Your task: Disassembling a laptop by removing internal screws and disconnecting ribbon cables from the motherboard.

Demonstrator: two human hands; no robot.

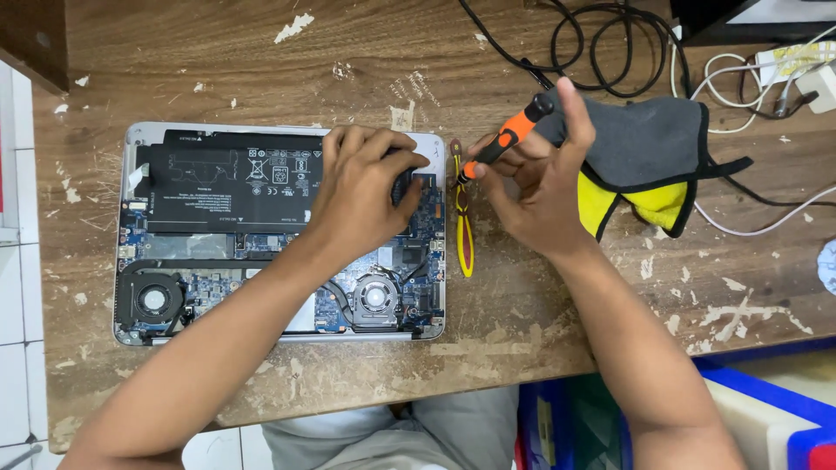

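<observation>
Nearest the camera: grey trousers under the tabletop (pixel 540 339) edge, a blue bin at lower right. The tabletop is worn wood, scuffed, with flecks of white paint.

Laptop (pixel 279 235) lies bottom-up, left of centre, with the cover already off — internals exposed. Two round fans (pixel 155 300) sit along the near edge, copper heat pipes between them, then a blue board. The flat black battery (pixel 228 187) is in place across the far half, so I judge the teardown early: opened, nothing pulled from inside yet as far as I can see.

Left hand (pixel 361 196) rests palm-down on the laptop's far right corner, fingers curled and pressing on the board area, gripping nothing I can make out.

Right hand (pixel 540 187) sits just beside the laptop's right edge, fingers clenched round a screwdriver (pixel 505 139) — orange and black handle, slim shaft, tip angled toward that corner. Whether the tip sits in a screw I cannot tell.

Yellow-and-red pliers (pixel 464 231) lie on the tabletop between laptop and right hand.

Farther back: a grey cloth (pixel 649 144) with yellow lining and black trim, soft and crumpled. Beyond it black cables (pixel 610 43) in loops, plus white ones at far right.
</observation>
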